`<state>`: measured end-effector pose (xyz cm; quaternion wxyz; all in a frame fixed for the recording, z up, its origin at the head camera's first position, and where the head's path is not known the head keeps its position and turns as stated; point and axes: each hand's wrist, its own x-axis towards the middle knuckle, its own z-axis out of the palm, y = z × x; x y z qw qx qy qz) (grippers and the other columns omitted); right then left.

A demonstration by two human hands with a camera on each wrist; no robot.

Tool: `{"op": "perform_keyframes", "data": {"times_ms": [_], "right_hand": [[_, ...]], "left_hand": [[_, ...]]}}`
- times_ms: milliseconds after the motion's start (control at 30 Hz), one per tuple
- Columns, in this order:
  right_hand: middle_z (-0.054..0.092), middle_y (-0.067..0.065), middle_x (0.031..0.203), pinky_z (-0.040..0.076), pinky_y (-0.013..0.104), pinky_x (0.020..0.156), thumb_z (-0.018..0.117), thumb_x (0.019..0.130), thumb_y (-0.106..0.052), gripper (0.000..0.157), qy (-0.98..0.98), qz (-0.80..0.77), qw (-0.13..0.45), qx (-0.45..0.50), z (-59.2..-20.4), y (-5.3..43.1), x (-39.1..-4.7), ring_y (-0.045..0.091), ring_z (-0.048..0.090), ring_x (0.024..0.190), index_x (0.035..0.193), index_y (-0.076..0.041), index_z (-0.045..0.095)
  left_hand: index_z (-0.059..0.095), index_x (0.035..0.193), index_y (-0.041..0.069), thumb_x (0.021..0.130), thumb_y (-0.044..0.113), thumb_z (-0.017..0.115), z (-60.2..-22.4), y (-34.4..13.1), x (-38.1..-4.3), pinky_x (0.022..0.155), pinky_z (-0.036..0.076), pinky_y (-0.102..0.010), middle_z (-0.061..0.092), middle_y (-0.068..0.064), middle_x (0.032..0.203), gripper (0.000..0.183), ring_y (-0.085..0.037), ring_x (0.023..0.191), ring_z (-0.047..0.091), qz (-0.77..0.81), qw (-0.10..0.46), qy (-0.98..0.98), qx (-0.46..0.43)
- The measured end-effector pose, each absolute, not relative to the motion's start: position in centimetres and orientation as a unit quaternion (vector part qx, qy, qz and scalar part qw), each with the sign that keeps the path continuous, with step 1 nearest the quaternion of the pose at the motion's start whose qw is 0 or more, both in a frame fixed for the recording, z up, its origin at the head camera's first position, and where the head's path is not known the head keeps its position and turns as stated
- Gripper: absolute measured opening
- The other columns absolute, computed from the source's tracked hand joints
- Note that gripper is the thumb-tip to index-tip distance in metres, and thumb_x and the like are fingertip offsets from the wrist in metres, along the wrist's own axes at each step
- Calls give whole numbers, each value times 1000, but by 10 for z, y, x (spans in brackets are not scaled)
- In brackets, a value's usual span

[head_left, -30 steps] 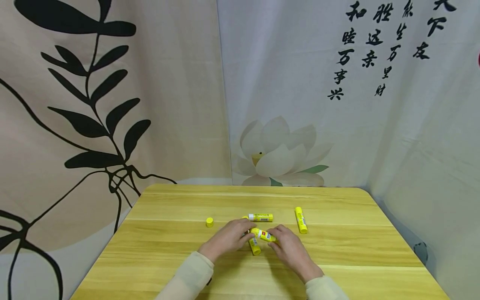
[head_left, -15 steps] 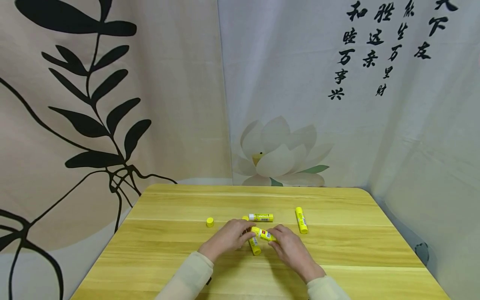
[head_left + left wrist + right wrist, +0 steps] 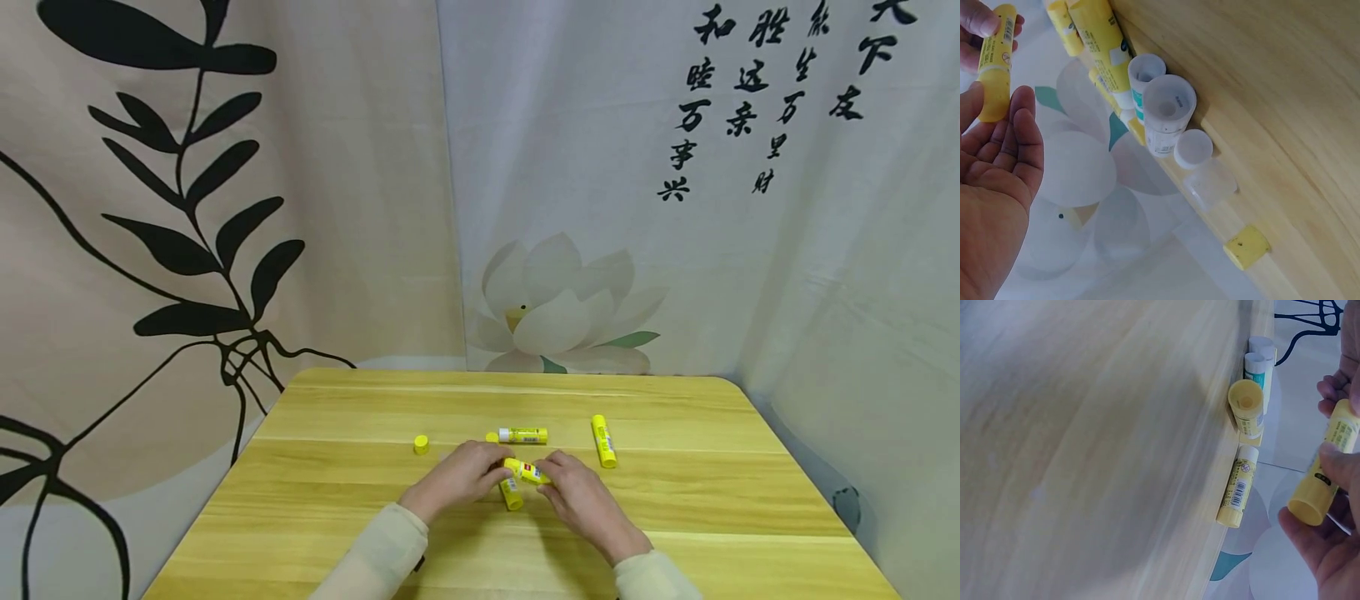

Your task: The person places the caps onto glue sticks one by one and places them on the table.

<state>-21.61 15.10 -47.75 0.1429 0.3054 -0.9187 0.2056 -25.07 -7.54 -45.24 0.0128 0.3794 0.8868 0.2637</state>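
Both hands hold one yellow glue stick [image 3: 527, 472], tilted above the table. My left hand [image 3: 471, 472] pinches its yellow cap end [image 3: 995, 94] between thumb and fingers, palm turned up in the left wrist view. At the other end, the thumb and fingers of my right hand [image 3: 585, 497] grip the yellow base [image 3: 1310, 503]. The cap sits against the white collar of the tube. Below the hands, another glue stick [image 3: 512, 495] lies on the table, partly covered by the left hand and the held stick.
Behind the hands lies an uncapped glue stick [image 3: 522, 435] with a white end, beside a small yellow piece [image 3: 492, 437]. A loose yellow cap [image 3: 422, 444] is to the left. One more glue stick [image 3: 603, 441] lies to the right on the wooden table [image 3: 712, 500].
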Motion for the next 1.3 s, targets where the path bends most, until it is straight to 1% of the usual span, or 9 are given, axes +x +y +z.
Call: {"op": "perform_keyframes", "data": {"times_ms": [167, 333, 533, 767, 967, 1033, 1133, 1200, 1300], "right_hand": [[65, 4, 102, 55, 29, 76, 74, 88, -6, 28, -918, 209, 125, 313, -478, 152, -215, 13, 61, 88, 115, -1, 69], [66, 7, 102, 55, 30, 76, 73, 88, -4, 27, -914, 217, 117, 323, -478, 153, -215, 15, 62, 88, 115, 0, 69], [66, 7, 103, 55, 31, 76, 72, 90, -5, 26, -914, 231, 103, 318, -479, 153, -215, 13, 62, 88, 115, -1, 68], [65, 6, 105, 55, 32, 76, 70, 92, -9, 28, -917, 255, 84, 294, -478, 148, -217, 14, 63, 88, 118, 0, 67], [64, 2, 102, 53, 31, 72, 72, 91, -12, 26, -923, 256, 74, 277, -478, 144, -220, 11, 60, 84, 114, -3, 68], [63, 1, 99, 51, 30, 70, 73, 89, -12, 25, -925, 260, 70, 269, -477, 143, -221, 10, 58, 81, 112, -3, 69], [63, -1, 96, 51, 29, 69, 74, 86, -11, 24, -927, 267, 61, 258, -477, 142, -221, 9, 57, 79, 109, -5, 70], [62, -2, 94, 50, 28, 68, 74, 85, -12, 23, -928, 269, 55, 253, -477, 142, -221, 8, 56, 79, 107, -5, 70], [62, -3, 93, 49, 27, 67, 74, 85, -12, 23, -929, 269, 52, 248, -476, 142, -221, 7, 55, 77, 106, -5, 71]], "left_hand": [[67, 100, 10, 99, 17, 62, -453, -74, -248, 60, 43, -18, 54, 13, 75, 9, 0, 64, 46, 255, 4, 886, 386], [67, 98, 12, 99, 18, 62, -452, -73, -247, 63, 43, -19, 56, 13, 78, 8, -1, 67, 47, 251, 1, 886, 391], [67, 102, 11, 99, 20, 62, -453, -73, -248, 66, 45, -19, 59, 12, 83, 10, -1, 71, 49, 241, -4, 887, 395], [66, 115, 7, 100, 20, 60, -454, -74, -248, 63, 45, -19, 54, 11, 82, 21, -2, 70, 48, 271, 2, 891, 364], [62, 130, 3, 101, 21, 60, -453, -76, -248, 70, 48, -21, 60, 8, 91, 34, -2, 76, 51, 262, 9, 902, 343], [61, 131, 3, 101, 21, 60, -453, -75, -248, 72, 48, -22, 61, 7, 94, 35, -2, 78, 52, 253, 9, 904, 343], [61, 130, 4, 101, 22, 60, -455, -74, -248, 74, 49, -23, 63, 6, 96, 35, -2, 80, 52, 242, 8, 906, 346], [63, 126, 4, 101, 22, 61, -456, -74, -248, 72, 48, -23, 61, 8, 92, 32, -2, 78, 52, 238, 6, 907, 347], [66, 114, 8, 100, 22, 62, -456, -74, -248, 66, 46, -22, 56, 11, 82, 21, -3, 72, 49, 235, 4, 907, 348]]}}
